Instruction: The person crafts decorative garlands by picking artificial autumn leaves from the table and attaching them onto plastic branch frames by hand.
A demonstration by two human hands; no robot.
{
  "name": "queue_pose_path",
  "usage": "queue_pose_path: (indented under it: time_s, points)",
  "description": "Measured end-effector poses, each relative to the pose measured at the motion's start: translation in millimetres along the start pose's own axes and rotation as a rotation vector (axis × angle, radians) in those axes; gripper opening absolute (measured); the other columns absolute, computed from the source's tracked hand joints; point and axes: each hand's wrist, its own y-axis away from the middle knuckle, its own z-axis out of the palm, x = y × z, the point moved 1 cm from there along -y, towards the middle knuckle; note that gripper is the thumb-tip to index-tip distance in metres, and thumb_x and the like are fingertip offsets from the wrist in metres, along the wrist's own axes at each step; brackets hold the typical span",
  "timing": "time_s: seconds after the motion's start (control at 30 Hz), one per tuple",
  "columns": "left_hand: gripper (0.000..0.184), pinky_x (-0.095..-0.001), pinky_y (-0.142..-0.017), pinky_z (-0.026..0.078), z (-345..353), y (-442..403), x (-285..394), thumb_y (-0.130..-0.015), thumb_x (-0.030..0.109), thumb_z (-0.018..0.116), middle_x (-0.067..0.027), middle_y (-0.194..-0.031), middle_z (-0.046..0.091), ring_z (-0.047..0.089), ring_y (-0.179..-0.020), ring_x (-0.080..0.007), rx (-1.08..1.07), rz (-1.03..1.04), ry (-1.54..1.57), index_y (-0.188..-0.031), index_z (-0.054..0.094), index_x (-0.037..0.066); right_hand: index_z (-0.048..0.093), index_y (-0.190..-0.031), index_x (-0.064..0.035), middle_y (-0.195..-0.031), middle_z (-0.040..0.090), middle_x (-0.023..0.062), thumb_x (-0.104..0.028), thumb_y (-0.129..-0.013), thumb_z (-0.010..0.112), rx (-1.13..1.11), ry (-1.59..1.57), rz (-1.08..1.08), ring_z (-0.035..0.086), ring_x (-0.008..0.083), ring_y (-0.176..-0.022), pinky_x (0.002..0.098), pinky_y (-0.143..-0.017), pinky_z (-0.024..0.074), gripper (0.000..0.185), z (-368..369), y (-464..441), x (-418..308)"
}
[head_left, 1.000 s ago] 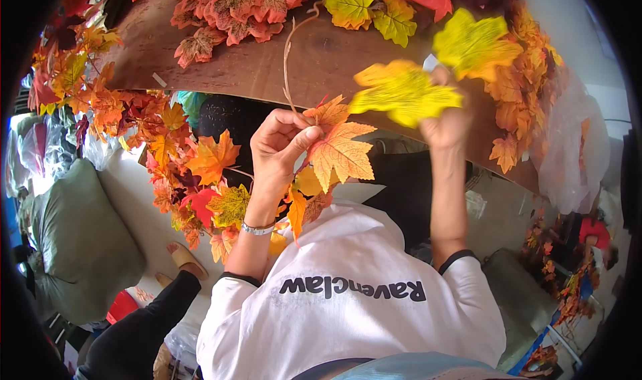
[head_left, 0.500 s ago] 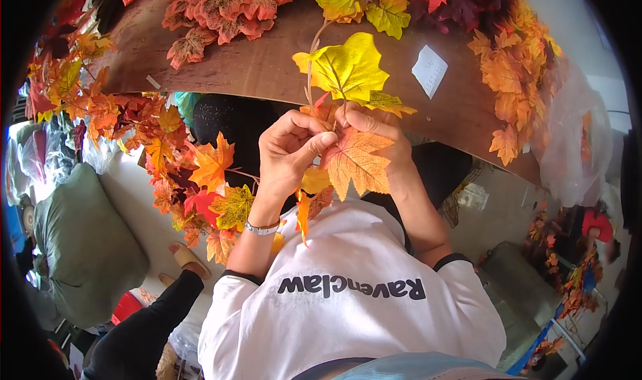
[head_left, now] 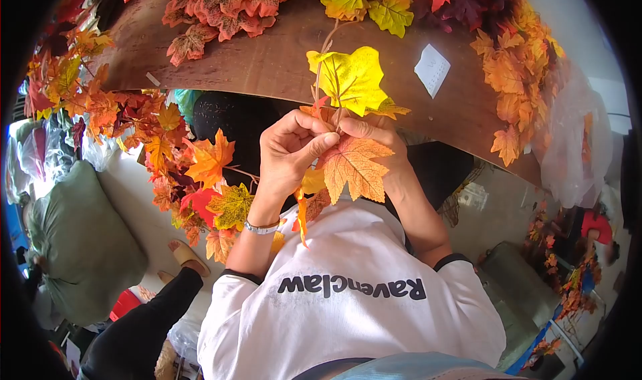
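Head view: has just brought yellow artificial maple leaf to garland stem near table, pinching stem in left hand, leaf in right hand, apparently holding both together.

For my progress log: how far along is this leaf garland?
Looks done: the garland's hanging length is full of leaves. In hand: left hand and right hand meet at the stem, by a yellow leaf and an orange leaf. Probably left: the sparse stem above the fingers; how much more, I cannot tell.
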Motion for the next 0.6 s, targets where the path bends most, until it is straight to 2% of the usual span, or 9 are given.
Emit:
queue_pose_path:
  time_s: [0.07, 0.17, 0.27, 0.4, 0.5, 0.53, 0.6]
  points:
    - [0.010, -0.0186, -0.057, 0.046, -0.9, 0.2, -1.3, -0.077, 0.000, 0.065, -0.0046, -0.074, 0.060, 0.055, -0.065, -0.0065, 0.005, -0.011, -0.004, -0.080, 0.055, 0.000, 0.057, -0.093, -0.0014, -0.082, 0.058, 0.0044, -0.008, -0.079, 0.061, 0.001, 0.015, 0.007, 0.057, 0.0123, -0.075, 0.0250, -0.070, 0.0467, 0.015, -1.3, 0.9, -0.1]
    - [0.012, -0.0213, -0.067, 0.048, -1.6, 0.7, -2.4, -0.075, -0.003, 0.064, -0.0071, -0.078, 0.062, 0.058, -0.070, -0.0095, -0.017, -0.014, 0.010, -0.081, 0.054, 0.000, 0.058, -0.093, -0.0013, -0.083, 0.059, 0.0044, -0.008, -0.079, 0.060, -0.004, 0.031, 0.006, 0.057, 0.0123, -0.076, 0.0250, -0.071, 0.0466, 0.016, -5.3, 2.9, 1.2]
    - [0.011, -0.0188, -0.059, 0.047, 2.8, 2.1, -5.8, -0.076, -0.001, 0.065, -0.0049, -0.075, 0.060, 0.057, -0.067, -0.0073, 0.022, 0.027, 0.042, -0.080, 0.055, 0.000, 0.058, -0.096, -0.0009, -0.086, 0.059, 0.0048, -0.008, -0.079, 0.060, -0.012, 0.034, 0.003, 0.058, 0.0123, -0.078, 0.0247, -0.072, 0.0465, 0.018, -1.9, 5.4, 0.0]
    - [0.011, -0.0189, -0.060, 0.047, 5.1, 2.9, -9.7, -0.076, -0.001, 0.065, -0.0051, -0.077, 0.060, 0.057, -0.069, -0.0074, 0.038, 0.040, 0.084, -0.081, 0.055, 0.000, 0.059, -0.098, -0.0005, -0.091, 0.060, 0.0054, -0.008, -0.079, 0.061, -0.108, 0.006, -0.027, 0.058, 0.0131, -0.081, 0.0249, -0.073, 0.0464, 0.021, -7.1, 3.1, 3.1]
    - [0.011, -0.0185, -0.060, 0.047, 5.1, 1.0, -7.1, -0.076, -0.002, 0.065, -0.0058, -0.078, 0.061, 0.057, -0.069, -0.0078, 0.077, 0.009, 0.106, -0.082, 0.055, 0.000, 0.059, -0.097, 0.0005, -0.089, 0.060, 0.0055, -0.008, -0.079, 0.060, 0.004, -0.013, -0.080, 0.058, 0.0139, -0.081, 0.0262, -0.073, 0.0467, 0.020, -4.2, 7.4, 5.4]
    - [0.011, -0.0181, -0.058, 0.047, 3.8, 0.3, -6.4, -0.076, -0.002, 0.064, -0.0063, -0.079, 0.062, 0.058, -0.068, -0.0082, 0.104, -0.001, 0.131, -0.084, 0.056, 0.000, 0.057, -0.099, 0.0014, -0.087, 0.060, 0.0065, -0.008, -0.080, 0.059, -0.029, -0.163, -0.124, 0.058, 0.0152, -0.081, 0.0273, -0.073, 0.0470, 0.022, -10.4, 3.9, 15.1]
    - [0.012, -0.0181, -0.057, 0.048, 2.9, 0.4, -6.6, -0.076, -0.003, 0.064, -0.0069, -0.080, 0.062, 0.059, -0.067, -0.0091, 0.103, 0.010, 0.154, -0.085, 0.058, -0.001, 0.056, -0.101, 0.0011, -0.087, 0.060, 0.0071, -0.008, -0.080, 0.059, -0.016, -0.093, -0.105, 0.059, 0.0154, -0.080, 0.0274, -0.072, 0.0471, 0.023, -9.9, 3.9, 12.6]
